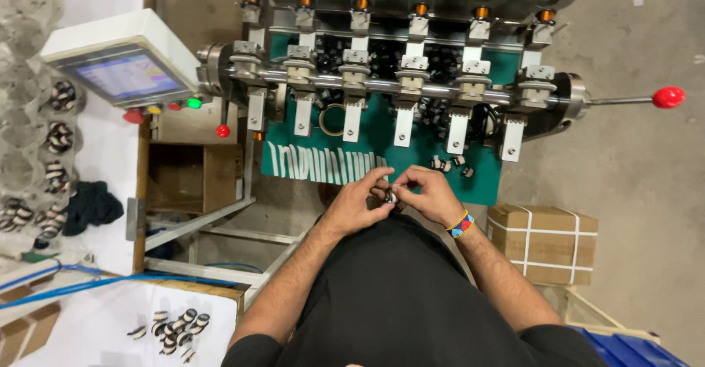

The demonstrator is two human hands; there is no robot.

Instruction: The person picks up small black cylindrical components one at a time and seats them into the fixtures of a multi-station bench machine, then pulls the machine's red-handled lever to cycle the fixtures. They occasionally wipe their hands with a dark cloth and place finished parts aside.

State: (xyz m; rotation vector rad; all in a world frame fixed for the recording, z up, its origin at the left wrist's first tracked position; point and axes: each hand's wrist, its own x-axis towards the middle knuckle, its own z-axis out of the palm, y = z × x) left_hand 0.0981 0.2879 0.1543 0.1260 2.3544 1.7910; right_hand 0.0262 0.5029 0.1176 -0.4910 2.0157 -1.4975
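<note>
My left hand (358,200) and my right hand (428,193) meet in front of my chest, fingertips pinched together on one small black-and-white wound part (390,196). They hover over the near edge of a green work surface (382,135) under a multi-spindle winding machine (396,58). A few similar small parts (452,164) lie on the green surface just beyond my right hand. My right wrist wears a beaded band (460,224).
A control panel with a screen (125,62) and coloured buttons stands at left. A lever with a red knob (667,97) sticks out at right. A strapped cardboard box (545,240) sits right; wound parts (172,327) lie lower left; trays of parts (51,161) far left.
</note>
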